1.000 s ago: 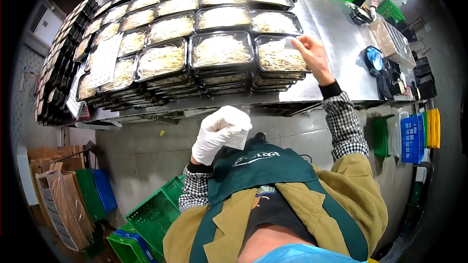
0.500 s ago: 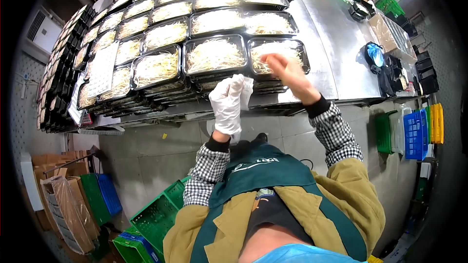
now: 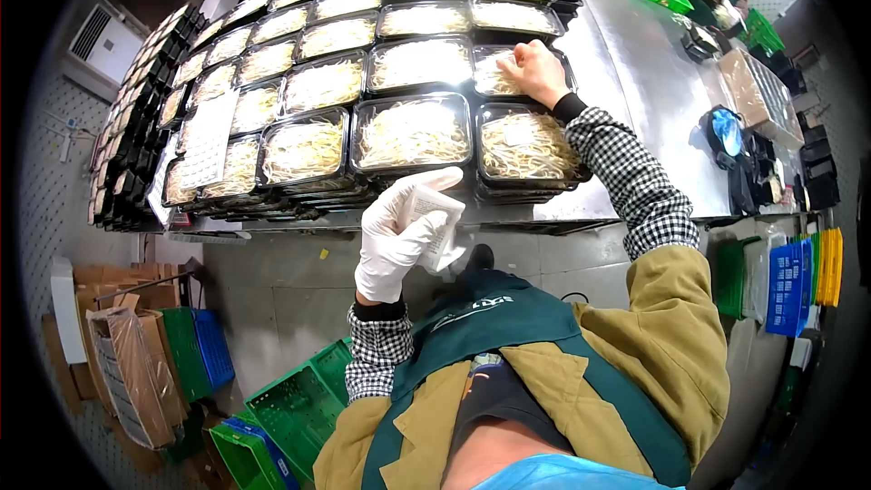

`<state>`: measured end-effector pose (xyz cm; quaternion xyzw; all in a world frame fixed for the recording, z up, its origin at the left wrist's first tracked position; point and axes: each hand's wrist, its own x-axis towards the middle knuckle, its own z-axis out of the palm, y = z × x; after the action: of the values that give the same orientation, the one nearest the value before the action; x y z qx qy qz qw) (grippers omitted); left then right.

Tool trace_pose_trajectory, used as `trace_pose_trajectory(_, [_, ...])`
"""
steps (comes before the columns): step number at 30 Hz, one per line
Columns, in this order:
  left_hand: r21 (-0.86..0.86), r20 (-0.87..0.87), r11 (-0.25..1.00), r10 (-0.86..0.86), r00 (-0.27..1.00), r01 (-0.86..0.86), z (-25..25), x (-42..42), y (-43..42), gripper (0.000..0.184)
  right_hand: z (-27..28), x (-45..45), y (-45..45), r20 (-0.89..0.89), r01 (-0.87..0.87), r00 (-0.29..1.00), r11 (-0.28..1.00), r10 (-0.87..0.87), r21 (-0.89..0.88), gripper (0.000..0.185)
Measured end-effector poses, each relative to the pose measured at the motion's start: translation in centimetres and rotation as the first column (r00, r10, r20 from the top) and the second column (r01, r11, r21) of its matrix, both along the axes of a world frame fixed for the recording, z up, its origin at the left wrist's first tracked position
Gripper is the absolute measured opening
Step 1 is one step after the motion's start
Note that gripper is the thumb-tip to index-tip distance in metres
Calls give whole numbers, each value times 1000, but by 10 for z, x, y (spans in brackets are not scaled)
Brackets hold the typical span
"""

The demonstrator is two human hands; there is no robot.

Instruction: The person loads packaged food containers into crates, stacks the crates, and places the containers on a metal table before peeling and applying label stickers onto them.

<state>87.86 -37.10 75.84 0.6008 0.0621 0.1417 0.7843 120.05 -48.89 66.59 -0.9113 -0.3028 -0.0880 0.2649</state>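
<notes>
Open tabletop (image 3: 635, 63) rightward, tray stacks (image 3: 413, 133) blocking left

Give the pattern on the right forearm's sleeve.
The sleeve is black-and-white check; best seen in the head view.

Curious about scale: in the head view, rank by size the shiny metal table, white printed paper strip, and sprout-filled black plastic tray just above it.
1. Metal table
2. Black tray
3. Paper strip, partly covered by the left hand
</notes>
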Motion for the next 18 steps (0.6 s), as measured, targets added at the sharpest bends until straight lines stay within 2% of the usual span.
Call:
trace_pose_trajectory(1, [20,-11,1000,-17,1000,18,-4,4,5,27,-4,1,1,29,-26,999,999,26,-28,35])
trace_pose_trajectory(2, [-2,-41,1000,-20,999,20,-11,9,7,26,-6,7,1,44,-42,998,999,41,28,34])
trace_pose_trajectory(3, [-86,-28,995,-45,999,42,-20,14,9,24,-10,12,0,59,-54,997,995,49,84,34])
trace_pose_trajectory(4, [91,30,996,21,999,-24,-26,26,8,22,-9,18,-4,29,-92,996,990,89,109,34])
trace_pose_trajectory(5, [262,100,960,71,992,-95,-29,39,2,20,-5,18,-7,122,-154,984,967,131,205,28])
trace_pose_trajectory(7, [123,11,953,279,960,-279,-34,62,-16,12,18,-2,-9,-197,-193,936,894,291,405,25])
trace_pose_trajectory(8, [141,36,930,339,940,-340,-32,74,-22,12,48,-29,-13,-521,-183,723,853,453,488,24])
trace_pose_trajectory(9, [162,54,903,396,917,-399,-30,83,-25,11,72,-59,-19,-738,-131,372,819,563,558,25])
trace_pose_trajectory(10, [202,172,860,440,881,-469,-47,93,-24,11,82,-80,-22,-729,-229,328,799,601,556,25])
trace_pose_trajectory(11, [248,168,846,442,881,-472,-52,97,-23,13,87,-92,-24,-717,-324,283,767,637,553,25])
trace_pose_trajectory(13, [333,159,815,447,880,-474,-59,102,-21,17,88,-96,-26,-725,-225,226,759,650,611,24])
trace_pose_trajectory(14, [249,124,876,393,911,-412,-64,106,-18,17,82,-84,-25,-661,-210,288,719,693,662,21])
trace_pose_trajectory(15, [234,106,877,405,908,-419,-65,110,-17,16,77,-66,-21,-654,-166,295,712,696,682,17])
trace_pose_trajectory(17, [205,62,873,439,896,-442,-57,116,-16,15,70,-31,-11,-626,-153,444,742,641,652,17])
trace_pose_trajectory(18, [104,63,910,397,916,-401,-45,115,-18,13,75,-20,-9,-657,-164,458,783,599,600,18])
